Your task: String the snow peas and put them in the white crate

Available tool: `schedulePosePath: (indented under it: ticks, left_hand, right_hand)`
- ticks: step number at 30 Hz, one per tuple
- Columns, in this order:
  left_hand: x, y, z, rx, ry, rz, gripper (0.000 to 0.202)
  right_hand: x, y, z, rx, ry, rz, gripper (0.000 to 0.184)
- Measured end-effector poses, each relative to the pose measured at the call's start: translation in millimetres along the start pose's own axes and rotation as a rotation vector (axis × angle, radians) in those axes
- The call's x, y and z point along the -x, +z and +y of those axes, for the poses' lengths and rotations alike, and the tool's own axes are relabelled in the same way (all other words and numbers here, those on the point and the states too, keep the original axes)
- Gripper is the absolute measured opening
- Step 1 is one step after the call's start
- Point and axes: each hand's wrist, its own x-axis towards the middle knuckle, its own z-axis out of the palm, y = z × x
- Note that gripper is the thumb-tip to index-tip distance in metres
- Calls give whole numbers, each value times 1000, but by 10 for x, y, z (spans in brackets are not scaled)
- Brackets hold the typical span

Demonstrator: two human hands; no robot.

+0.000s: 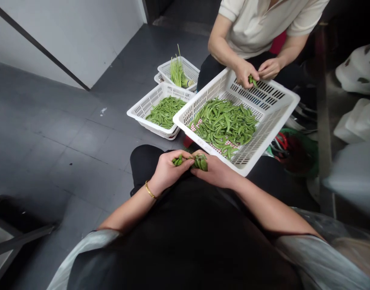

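My left hand (170,167), with a gold bangle at the wrist, is closed on a few green pea pods (178,160). Fingers curled, my right hand (214,171) holds a small bunch of pea pods (200,162). The fingertips of both hands meet over my lap, at the near edge of a large white slotted basket (209,151). Inside that basket lies a loose heap of green pea pods (225,121). What exactly sits between my touching fingertips is too small to make out.
Across the basket a co-worker's hands (247,74) hold some pods. A smaller white basket (139,110) of pods stands on the grey floor to the left. Behind it, another basket (189,68) holds long green stalks (178,72). White containers (358,70) stand at right.
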Motion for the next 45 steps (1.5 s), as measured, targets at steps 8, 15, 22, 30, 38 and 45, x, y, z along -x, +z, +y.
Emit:
schedulePosePath:
  ticks: [8, 15, 22, 30, 38, 45]
  left_hand:
    - [23, -403, -12, 228, -92, 200, 11]
    - [-23, -136, -129, 599, -318, 65, 20]
    - [15, -861, -342, 637, -209, 131, 11]
    - [-71, -554, -106, 526, -275, -4, 18]
    - [-202, -273, 84, 528, -362, -283, 21]
    - [-144, -44, -124, 814, -559, -246, 22]
  right_hand:
    - [136, -225, 144, -80, 9, -208, 8]
    - [-107, 212, 248, -669, 123, -386, 23]
    - [-61, -96, 432, -462, 124, -309, 24]
    - [-50, -406, -68, -20, -24, 268, 18]
    - [-213, -240, -243, 79, -336, 225, 13]
    - [-131, -98, -90, 525, -434, 300, 22]
